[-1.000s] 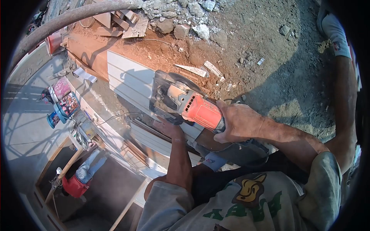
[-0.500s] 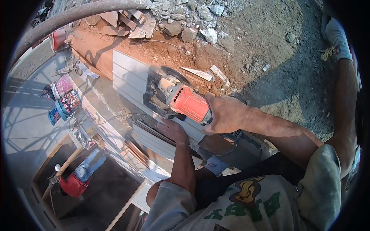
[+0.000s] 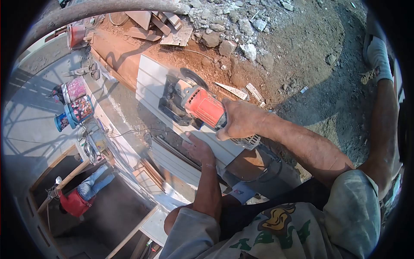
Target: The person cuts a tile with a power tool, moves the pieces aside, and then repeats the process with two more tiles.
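Note:
My right hand (image 3: pixel 243 118) is wrapped around the rear of a red-bodied circular saw (image 3: pixel 205 108). The saw's dark base plate lies over a pale grooved panel (image 3: pixel 148 82), and a dark round disc shows on its far side. My left hand (image 3: pixel 199 149) rests at the near edge of that panel, fingers stretched out and a little apart, just below the saw. The panel's near end lies close to my knees, beside a dark container (image 3: pixel 278 170). More grooved strips (image 3: pixel 177 157) lie beside my left hand.
Rubble (image 3: pixel 224 26) and broken boards (image 3: pixel 159 26) lie beyond the panel. A pipe (image 3: pixel 103 7) crosses the top. Paint buckets (image 3: pixel 82 108) and loose cables stand at left. Below, a person in a red top (image 3: pixel 77 203) bends in a dark opening. Off-cuts (image 3: pixel 233 90) lie by the saw.
The saw has shifted along the panel toward its far left end, with my right hand on it. My left fingers have straightened at the panel's edge. The whole view has turned slightly.

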Tool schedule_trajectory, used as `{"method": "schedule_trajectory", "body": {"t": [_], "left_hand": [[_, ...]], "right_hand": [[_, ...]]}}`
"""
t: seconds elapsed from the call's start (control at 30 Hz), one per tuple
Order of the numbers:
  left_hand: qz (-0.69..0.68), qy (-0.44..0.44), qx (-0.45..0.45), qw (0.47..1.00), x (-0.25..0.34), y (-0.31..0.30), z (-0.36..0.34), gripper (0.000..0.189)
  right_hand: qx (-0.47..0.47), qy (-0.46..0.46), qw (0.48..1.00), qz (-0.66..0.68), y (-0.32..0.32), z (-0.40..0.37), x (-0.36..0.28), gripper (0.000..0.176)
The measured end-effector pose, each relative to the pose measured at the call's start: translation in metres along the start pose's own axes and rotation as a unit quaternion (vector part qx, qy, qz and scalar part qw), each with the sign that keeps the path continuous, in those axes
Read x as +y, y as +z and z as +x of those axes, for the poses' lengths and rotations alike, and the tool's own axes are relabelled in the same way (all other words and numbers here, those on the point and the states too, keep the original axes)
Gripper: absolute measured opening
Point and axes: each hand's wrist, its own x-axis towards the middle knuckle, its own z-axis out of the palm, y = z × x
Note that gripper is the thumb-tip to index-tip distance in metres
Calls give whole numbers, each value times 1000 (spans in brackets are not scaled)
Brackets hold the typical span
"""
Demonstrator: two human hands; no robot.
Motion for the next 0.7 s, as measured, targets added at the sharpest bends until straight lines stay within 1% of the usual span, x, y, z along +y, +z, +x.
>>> {"method": "schedule_trajectory", "body": {"t": [0.03, 0.1, 0.2, 0.33, 0.4, 0.47, 0.6, 0.67, 0.7], "left_hand": [[-3, -1, 2, 1000, -2, 0, 1, 71], [0, 27, -9, 1000, -6, -1, 4, 72], [6, 4, -3, 1000, -5, 0, 4, 72], [11, -3, -6, 1000, -7, 1, 6, 73], [-11, -21, -26, 999, -4, -1, 5, 79], [-11, -15, -17, 1000, -8, 2, 7, 79], [-17, -8, -14, 1000, -15, 4, 10, 77], [-23, -4, -10, 1000, -18, 6, 11, 76], [-27, 1, -8, 1000, -19, 7, 12, 75]], "right_hand": [[1, -1, 1000, 4, 0, 5, 0, 75], [2, -4, 1000, 4, -1, 9, -4, 75], [7, -5, 1000, 14, -5, 11, -10, 76], [11, -12, 1000, 20, -4, 27, -15, 80], [19, -15, 1000, 18, -6, 35, -20, 81], [6, -3, 1000, 9, -10, 45, -27, 83], [15, -15, 1000, 0, -10, 71, -32, 82], [26, -35, 999, 17, -14, 77, -38, 75], [26, -36, 999, 14, -15, 82, -40, 75]]}}
